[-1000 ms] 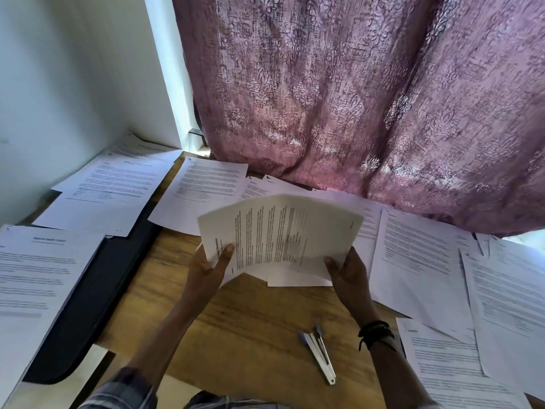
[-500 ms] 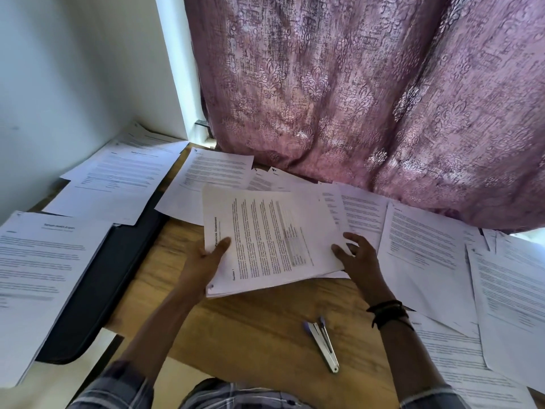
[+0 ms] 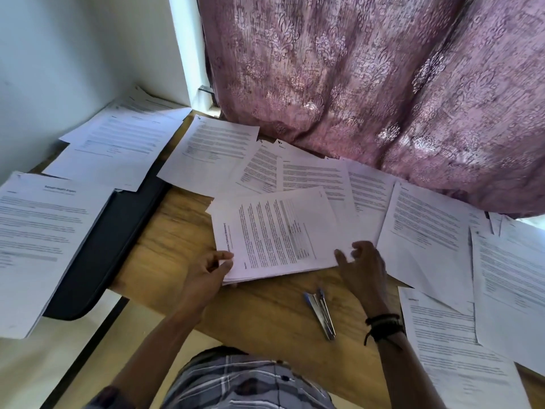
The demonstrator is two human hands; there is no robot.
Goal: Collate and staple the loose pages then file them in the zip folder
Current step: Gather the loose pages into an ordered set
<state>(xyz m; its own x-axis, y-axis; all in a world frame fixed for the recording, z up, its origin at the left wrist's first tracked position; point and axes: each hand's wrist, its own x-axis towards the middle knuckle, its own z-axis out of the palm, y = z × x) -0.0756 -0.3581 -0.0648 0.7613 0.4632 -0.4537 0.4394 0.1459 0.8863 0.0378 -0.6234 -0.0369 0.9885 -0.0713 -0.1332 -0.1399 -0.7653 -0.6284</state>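
Pages gathered into a stack (image 3: 277, 234) lie flat on the wooden table (image 3: 177, 231) among loose sheets (image 3: 427, 231), the left hand (image 3: 211, 268) pinching its near left corner and the right hand (image 3: 362, 267) curling fingers onto its right corner, seemingly to square the edges for stapling.

Left hand (image 3: 206, 273) and right hand (image 3: 364, 268) holding page stack (image 3: 277, 234) on wooden table (image 3: 265, 317), stapler (image 3: 321, 312) nearby, zip folder (image 3: 103, 246) at left
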